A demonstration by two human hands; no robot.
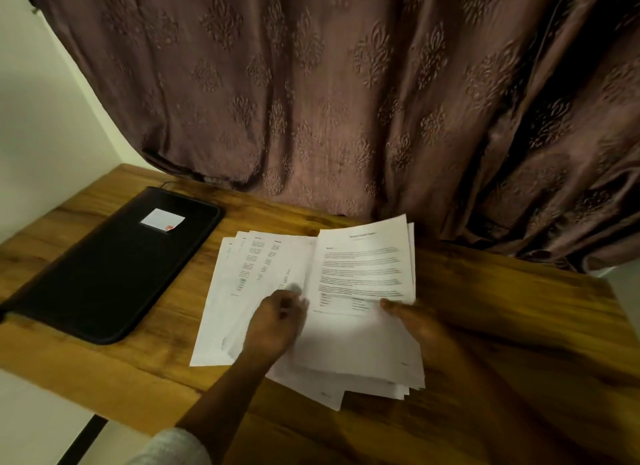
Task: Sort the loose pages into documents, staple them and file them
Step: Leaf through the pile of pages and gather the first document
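Grey sleeve (173, 445) cloth is seen lowest, on the left arm. Loose pages (346, 346) are spread on the wooden table (519, 326), fanned leftward. The left hand (277, 320) is blurred; its curled fingers seem to pinch one sheet's edge. The pile's right side is gripped by the right hand (415, 322), thumb on top, fingers hidden beneath. A black file case (114, 263) lies apart, at left.
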